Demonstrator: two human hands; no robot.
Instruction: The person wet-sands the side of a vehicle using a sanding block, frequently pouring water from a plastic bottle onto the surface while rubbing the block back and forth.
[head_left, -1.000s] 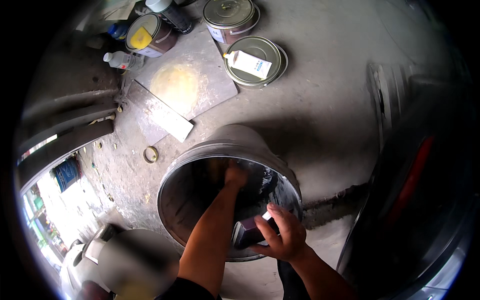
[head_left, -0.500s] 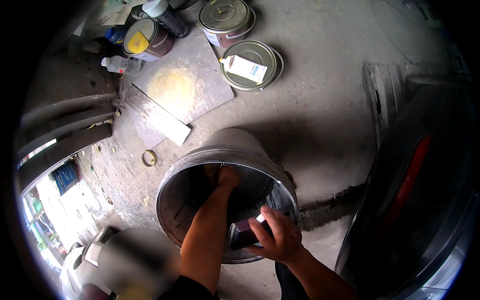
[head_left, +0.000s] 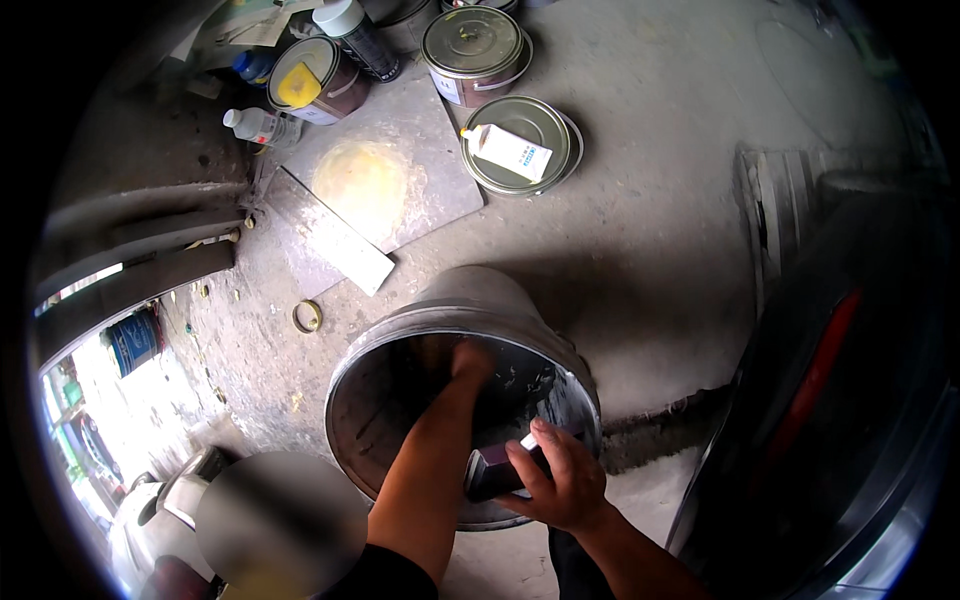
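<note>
A large grey bucket [head_left: 462,318] stands in front of me, its wide mouth facing up toward me. Deep inside it is my left hand [head_left: 472,362], near the far inner wall; shadow hides its fingers and whatever they may touch. Over the bucket's near right rim, my right hand [head_left: 565,480] grips a dark, purplish-black block [head_left: 490,472] with its fingers bent around it. A small white piece [head_left: 529,440] shows by the fingertips of that hand. Pale streaks mark the bucket's inner right wall.
Beyond the bucket, a flat board [head_left: 430,200] bears a long pale strip [head_left: 345,250]. Lidded cans [head_left: 470,45] stand behind, one topped by a white tube [head_left: 512,152]. A tape ring [head_left: 307,317] lies left; a dark panel with a red strip [head_left: 820,360] stands right.
The whole view has shifted slightly, so the cans, board and bucket appear a little lower and farther right. My right hand keeps its grip on the block; my left stays inside the bucket.
</note>
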